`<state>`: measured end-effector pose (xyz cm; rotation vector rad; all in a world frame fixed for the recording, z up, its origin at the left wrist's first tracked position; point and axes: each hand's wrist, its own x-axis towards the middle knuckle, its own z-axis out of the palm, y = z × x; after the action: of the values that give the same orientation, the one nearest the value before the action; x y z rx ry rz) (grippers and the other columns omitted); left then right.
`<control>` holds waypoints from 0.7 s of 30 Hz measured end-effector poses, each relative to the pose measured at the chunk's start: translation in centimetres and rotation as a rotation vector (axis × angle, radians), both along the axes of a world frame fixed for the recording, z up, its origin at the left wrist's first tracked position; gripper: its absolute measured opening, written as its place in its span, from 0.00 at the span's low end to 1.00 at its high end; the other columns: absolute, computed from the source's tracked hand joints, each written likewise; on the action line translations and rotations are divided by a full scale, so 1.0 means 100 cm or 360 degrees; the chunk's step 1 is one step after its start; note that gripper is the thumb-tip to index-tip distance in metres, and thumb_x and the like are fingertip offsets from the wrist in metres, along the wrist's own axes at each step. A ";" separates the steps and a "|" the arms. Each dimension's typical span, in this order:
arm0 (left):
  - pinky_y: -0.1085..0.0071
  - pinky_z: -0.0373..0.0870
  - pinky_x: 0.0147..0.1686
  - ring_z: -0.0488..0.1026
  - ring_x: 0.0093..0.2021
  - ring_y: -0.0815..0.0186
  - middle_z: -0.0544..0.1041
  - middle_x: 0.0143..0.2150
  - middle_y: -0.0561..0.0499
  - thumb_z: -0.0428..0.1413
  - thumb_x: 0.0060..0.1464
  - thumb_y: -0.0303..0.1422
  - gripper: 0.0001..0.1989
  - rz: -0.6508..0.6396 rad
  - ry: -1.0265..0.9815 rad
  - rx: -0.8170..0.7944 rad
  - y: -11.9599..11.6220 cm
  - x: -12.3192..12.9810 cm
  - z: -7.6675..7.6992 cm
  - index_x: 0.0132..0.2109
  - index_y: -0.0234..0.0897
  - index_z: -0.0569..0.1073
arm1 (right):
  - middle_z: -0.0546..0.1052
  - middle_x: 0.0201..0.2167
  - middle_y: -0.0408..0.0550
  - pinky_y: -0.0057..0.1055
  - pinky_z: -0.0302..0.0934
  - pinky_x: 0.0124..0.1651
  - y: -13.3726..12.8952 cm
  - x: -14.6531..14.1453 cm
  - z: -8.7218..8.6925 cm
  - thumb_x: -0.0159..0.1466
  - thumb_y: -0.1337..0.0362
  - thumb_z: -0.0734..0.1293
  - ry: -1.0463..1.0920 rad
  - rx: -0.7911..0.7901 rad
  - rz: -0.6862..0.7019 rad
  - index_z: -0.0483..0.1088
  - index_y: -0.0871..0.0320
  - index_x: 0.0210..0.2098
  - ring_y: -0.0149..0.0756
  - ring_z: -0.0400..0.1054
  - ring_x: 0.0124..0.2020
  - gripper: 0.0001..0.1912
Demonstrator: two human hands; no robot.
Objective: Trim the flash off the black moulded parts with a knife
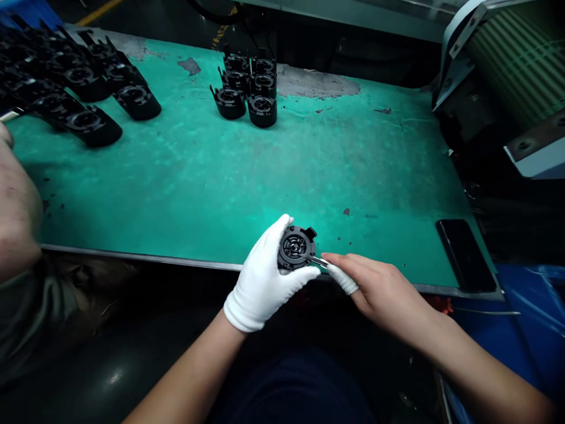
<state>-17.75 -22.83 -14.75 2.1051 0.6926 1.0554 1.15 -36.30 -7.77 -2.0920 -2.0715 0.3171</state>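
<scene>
My left hand [262, 277], in a white glove, is closed around a round black plastic part [295, 246] with ring-shaped ribs and a raised tab. It holds the part just over the table's front edge. My right hand [375, 282] is bare except for a white cover on the thumb. Pinched in its fingers is a slim metal hand tool [316, 260], its tip on the face of the black part. The tool's grip end is hidden by the fingers, so its exact kind cannot be made out.
Several black plastic housings [262, 109] stand in rows at the back of the green table [189, 176], with more housings [95, 126] at the left. A phone [467, 253] lies front right. A co-worker's arm [17, 206] reaches in from the left. Machinery [477, 100] borders the right.
</scene>
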 end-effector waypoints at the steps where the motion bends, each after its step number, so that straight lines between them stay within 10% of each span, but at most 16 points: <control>1: 0.53 0.61 0.68 0.62 0.68 0.53 0.63 0.68 0.39 0.66 0.50 0.50 0.48 0.0032 -0.0006 0.0019 -0.003 0.001 -0.002 0.69 0.37 0.54 | 0.78 0.51 0.48 0.40 0.69 0.46 -0.002 -0.003 -0.001 0.66 0.72 0.57 -0.0015 -0.0011 -0.0004 0.64 0.50 0.64 0.43 0.75 0.46 0.28; 21: 0.57 0.61 0.68 0.63 0.67 0.56 0.65 0.67 0.41 0.65 0.50 0.51 0.44 0.0051 -0.0022 0.0054 -0.004 0.003 -0.002 0.67 0.37 0.59 | 0.77 0.55 0.51 0.43 0.70 0.54 0.003 -0.011 -0.002 0.65 0.73 0.58 -0.0012 -0.0100 0.0069 0.64 0.56 0.65 0.46 0.74 0.52 0.30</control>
<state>-17.46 -23.19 -14.90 2.1198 0.7086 1.1058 0.01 -35.99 -7.93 -2.0887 -2.1404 0.3864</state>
